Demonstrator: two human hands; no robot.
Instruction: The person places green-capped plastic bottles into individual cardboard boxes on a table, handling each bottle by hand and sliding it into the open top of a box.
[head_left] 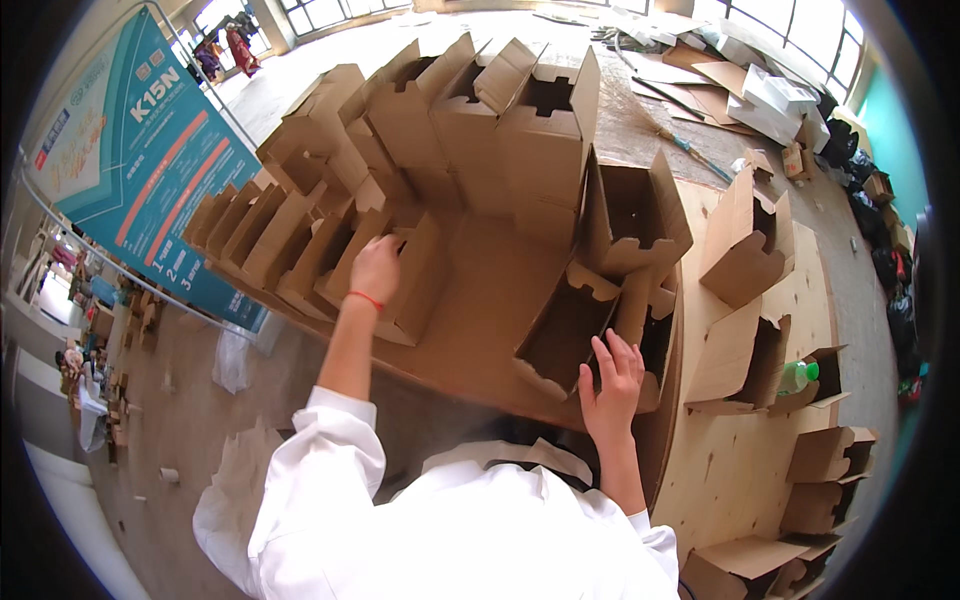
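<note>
My left hand (375,270) is at the near end of a row of brown cardboard boxes, its fingers curled over the top edge of the end box (415,305); its fingertips are partly hidden. A red string circles that wrist. My right hand (613,385) lies with fingers stretched out and thumb apart, at the right side of an open-topped cardboard box (545,370) with notched flaps. Whether its fingertips touch the wall there I cannot tell. Behind that box stands another open box (632,215).
Tall notched boxes (540,140) line the back of the cardboard-covered table (480,290). On a plywood surface (735,450) at right are more boxes and a green-capped bottle (797,376). A teal banner (150,160) stands left; flattened cardboard (690,75) and a broom (690,148) lie beyond.
</note>
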